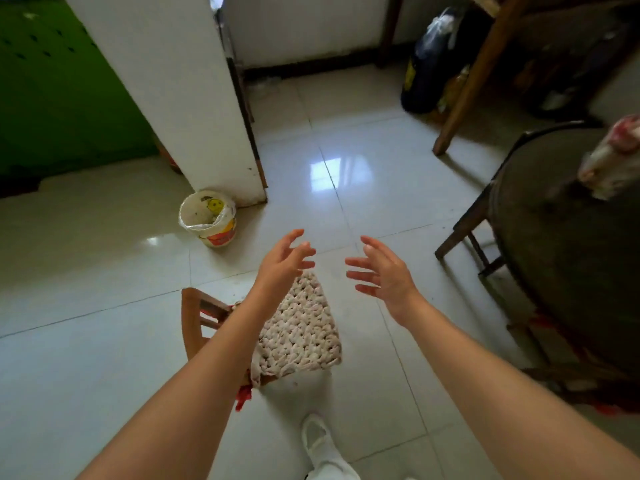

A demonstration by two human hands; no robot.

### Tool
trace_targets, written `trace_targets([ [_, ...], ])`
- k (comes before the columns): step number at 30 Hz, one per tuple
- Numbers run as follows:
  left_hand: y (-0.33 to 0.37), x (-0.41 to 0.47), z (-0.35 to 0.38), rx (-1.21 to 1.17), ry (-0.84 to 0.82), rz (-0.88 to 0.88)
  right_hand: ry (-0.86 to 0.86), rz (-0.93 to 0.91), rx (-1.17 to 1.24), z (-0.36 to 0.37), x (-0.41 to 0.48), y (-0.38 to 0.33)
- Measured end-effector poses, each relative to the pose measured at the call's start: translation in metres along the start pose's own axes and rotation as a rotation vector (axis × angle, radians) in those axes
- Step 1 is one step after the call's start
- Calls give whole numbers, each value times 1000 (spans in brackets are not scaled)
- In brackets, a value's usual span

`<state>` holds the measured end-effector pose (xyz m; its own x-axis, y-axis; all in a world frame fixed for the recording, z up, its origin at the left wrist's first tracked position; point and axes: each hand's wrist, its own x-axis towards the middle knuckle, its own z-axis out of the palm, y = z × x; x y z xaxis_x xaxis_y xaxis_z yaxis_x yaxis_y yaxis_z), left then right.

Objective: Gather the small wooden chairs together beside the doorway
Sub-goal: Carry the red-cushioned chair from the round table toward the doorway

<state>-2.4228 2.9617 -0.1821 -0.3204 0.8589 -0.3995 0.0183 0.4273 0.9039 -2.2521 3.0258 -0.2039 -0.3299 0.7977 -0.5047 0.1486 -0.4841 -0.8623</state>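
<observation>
A small wooden chair with a knitted cream seat cushion stands on the tiled floor just below my arms. Its curved wooden back is at the left, partly hidden by my left forearm. My left hand hovers above the cushion's far end, fingers spread, holding nothing. My right hand is a little to the right of the chair, over bare tile, also with fingers apart and empty. The white wall end of the doorway rises ahead on the left.
A lined plastic bucket sits at the foot of the wall end. A dark round table with a stool beneath fills the right side. A wooden table leg and dark bags stand at the back right. My white shoe is below.
</observation>
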Motion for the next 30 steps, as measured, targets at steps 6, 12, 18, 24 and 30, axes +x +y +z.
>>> trace_targets([
  [6,52,-39,88,20,-136,77,165,-88,71,-147,-73,-23],
  [12,83,-87,204,40,-288,136,357,-138,143,-271,-170,-13],
  [18,103,-142,339,109,-476,196,519,-184,239,-387,-269,6],
  [24,112,-185,470,175,-696,227,731,-222,382,-490,-346,38],
  [30,115,-197,587,267,-874,224,910,-227,515,-567,-383,72],
])
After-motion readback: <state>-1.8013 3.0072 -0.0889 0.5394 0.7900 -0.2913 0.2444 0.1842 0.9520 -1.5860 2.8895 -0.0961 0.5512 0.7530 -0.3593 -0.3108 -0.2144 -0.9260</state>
